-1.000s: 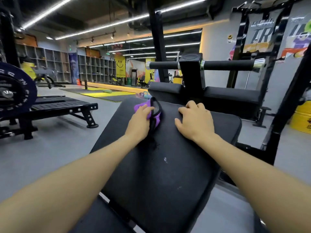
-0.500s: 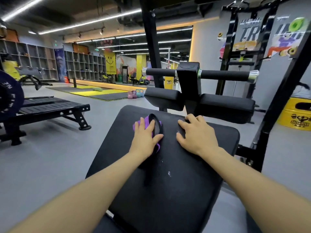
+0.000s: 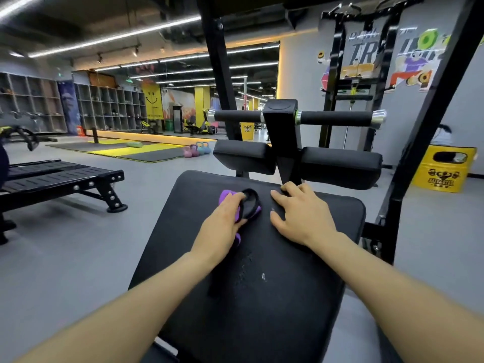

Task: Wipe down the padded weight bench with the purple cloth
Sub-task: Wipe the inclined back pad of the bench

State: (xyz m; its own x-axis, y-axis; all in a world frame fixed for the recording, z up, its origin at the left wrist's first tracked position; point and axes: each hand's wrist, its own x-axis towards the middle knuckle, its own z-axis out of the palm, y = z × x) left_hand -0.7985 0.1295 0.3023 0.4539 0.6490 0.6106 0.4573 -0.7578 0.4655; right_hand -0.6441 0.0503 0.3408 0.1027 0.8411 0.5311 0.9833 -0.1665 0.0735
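1. Your left fingers (image 3: 237, 199) are curled over the cloth (image 3: 227, 196), grasping it and pressing it down on the surface (image 3: 262, 310). A black loop, perhaps a strap or trim on the cloth, pokes out just right of those fingers; I cannot tell which it is.
2. Your right fingers (image 3: 281, 199) lie straight and released, spread flat on the pad and holding nothing. They seem to steady you.
3. The cloth sits under your left hand (image 3: 222, 224), near the far end of the surface and a little left of its middle line. Purple shows beyond the fingertips and again at the heel of the palm.
4. Your right hand (image 3: 305, 218) rests just beside the cloth, to its right, apart from it.
5. The pad's long axis runs from you towards the far rollers (image 3: 340, 163), and most of the unwiped-looking area, with pale specks (image 3: 263, 276), lies on the near side of the cloth.
6. So the left hand is the one to work: judging by this, drag the cloth towards you along that axis.
7. Lift the right hand when the stroke needs that side.
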